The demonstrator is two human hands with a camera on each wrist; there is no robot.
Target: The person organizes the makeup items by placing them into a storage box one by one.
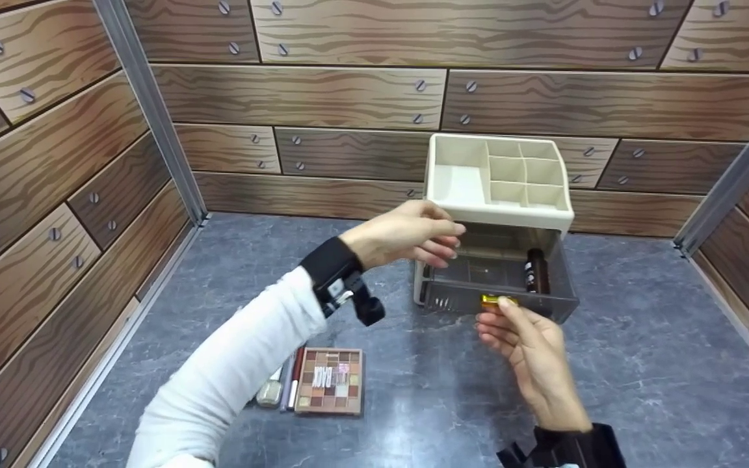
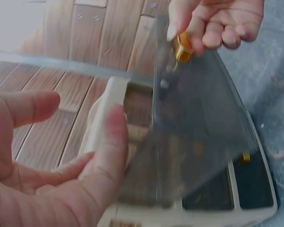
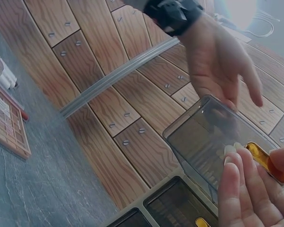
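Note:
A cream cosmetics organizer stands near the back wall, with a smoky see-through drawer pulled out of its front. Between thumb and fingers my right hand pinches the drawer's gold handle; that handle also shows in the right wrist view. Inside the drawer, toward its right side, is a dark bottle with a pale label. My left hand hovers at the drawer's left side, its fingers loosely bent and holding nothing. In the left wrist view, its thumb and fingers stand apart.
An eyeshadow palette lies on the grey marbled table at front left. Beside it are slim tubes and a small jar-like item, partly behind the left sleeve. The organizer's top has several compartments. Wood-patterned walls enclose the table.

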